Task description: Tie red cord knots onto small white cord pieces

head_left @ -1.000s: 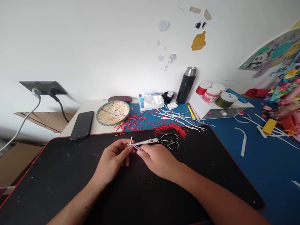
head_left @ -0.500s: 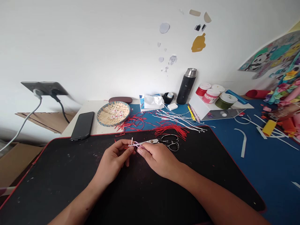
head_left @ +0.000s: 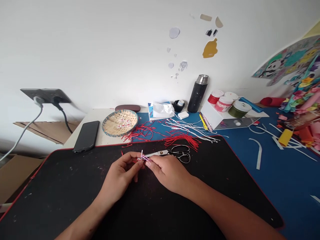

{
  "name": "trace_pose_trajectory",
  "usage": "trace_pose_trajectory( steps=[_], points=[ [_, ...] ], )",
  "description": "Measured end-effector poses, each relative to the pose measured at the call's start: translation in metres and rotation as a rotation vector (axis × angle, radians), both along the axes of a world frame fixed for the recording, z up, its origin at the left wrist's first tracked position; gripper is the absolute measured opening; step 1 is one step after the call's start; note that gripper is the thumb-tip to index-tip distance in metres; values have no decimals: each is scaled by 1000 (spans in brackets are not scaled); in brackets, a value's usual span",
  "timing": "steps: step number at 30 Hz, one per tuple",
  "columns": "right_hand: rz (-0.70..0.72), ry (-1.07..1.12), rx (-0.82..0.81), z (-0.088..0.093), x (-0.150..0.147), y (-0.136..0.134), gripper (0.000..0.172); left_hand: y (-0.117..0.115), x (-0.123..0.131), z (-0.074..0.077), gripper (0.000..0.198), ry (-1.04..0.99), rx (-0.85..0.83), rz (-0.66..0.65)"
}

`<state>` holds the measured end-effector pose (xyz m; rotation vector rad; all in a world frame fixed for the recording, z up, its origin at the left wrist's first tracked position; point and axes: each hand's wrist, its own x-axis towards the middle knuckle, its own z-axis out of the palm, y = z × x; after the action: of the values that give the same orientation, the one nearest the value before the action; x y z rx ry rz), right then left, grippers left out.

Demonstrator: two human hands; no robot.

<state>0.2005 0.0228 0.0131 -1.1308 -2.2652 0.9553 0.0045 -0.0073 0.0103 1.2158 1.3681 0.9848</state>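
Note:
My left hand (head_left: 125,170) pinches a looped white cord (head_left: 142,153) between thumb and fingertips, with a bit of red cord at its fingers. My right hand (head_left: 167,170) is closed on a thin pink two-pronged piece (head_left: 145,158) whose kind I cannot make out. Its end meets the white cord between the two hands. Just behind the hands lie black-handled scissors (head_left: 179,152) on the black mat (head_left: 150,213), their blades partly hidden by my fingers. Beyond them are bundles of red cords (head_left: 183,140) and white cords (head_left: 192,128).
A woven basket (head_left: 107,124) with small red-and-white pieces stands at the back left, beside a phone (head_left: 86,136). A tissue pack (head_left: 161,110), a black thermos (head_left: 197,95) and paint jars (head_left: 223,103) line the wall. Paper strips (head_left: 259,153) lie on the right.
The pink piece has shifted slightly at the white cord, and both hands stay close together. The whole view has tilted a little, so things sit slightly lower and further left.

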Motion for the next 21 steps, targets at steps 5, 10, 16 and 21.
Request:
trace_pose_trajectory(
  steps=[5,10,16,21],
  points=[
    [-1,-1,-9,0,0,0,32,-1,1,2,35,-17,-12,4],
    [-9,-29,-10,3,-1,0,34,0,0,2,37,-6,-9,5],
    [-5,-54,1,4,-1,1,33,-1,-1,-1,39,14,5,13],
    [-10,-86,22,3,0,1,33,-3,1,-1,36,102,53,33]
  ],
)
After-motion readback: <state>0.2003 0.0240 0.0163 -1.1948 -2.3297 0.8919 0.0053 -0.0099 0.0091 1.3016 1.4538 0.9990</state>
